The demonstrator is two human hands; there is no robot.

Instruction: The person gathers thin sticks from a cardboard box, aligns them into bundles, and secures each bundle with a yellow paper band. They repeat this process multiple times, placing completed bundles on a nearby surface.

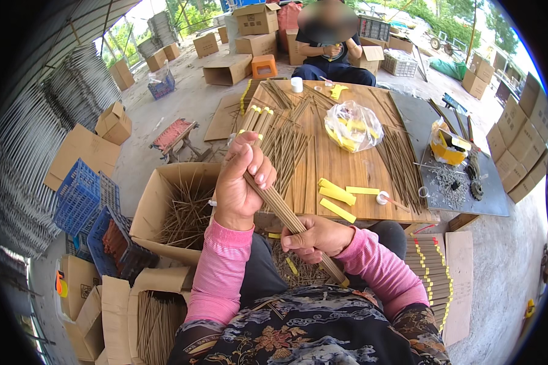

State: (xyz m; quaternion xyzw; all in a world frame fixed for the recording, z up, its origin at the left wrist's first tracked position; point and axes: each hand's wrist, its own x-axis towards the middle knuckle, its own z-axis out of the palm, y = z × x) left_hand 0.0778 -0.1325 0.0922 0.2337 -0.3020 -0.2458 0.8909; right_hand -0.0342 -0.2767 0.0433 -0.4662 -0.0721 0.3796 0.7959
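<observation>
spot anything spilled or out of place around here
Small grey pieces lie loose and scattered on the dark board at right, perhaps spilled. The sticks in the open carton at left look jumbled, crossing rather than aligned.

Well beyond the left hand (240, 179), daylight is let in past trees (195, 13) under a ribbed roof (49, 45). Ahead of the right hand (319, 236), a wooden table (341, 165) is flanked on its right by a dark-topped table (492, 191). Beyond both hands, an orange stool (263, 65) is stood on concrete floor (502, 267).
</observation>
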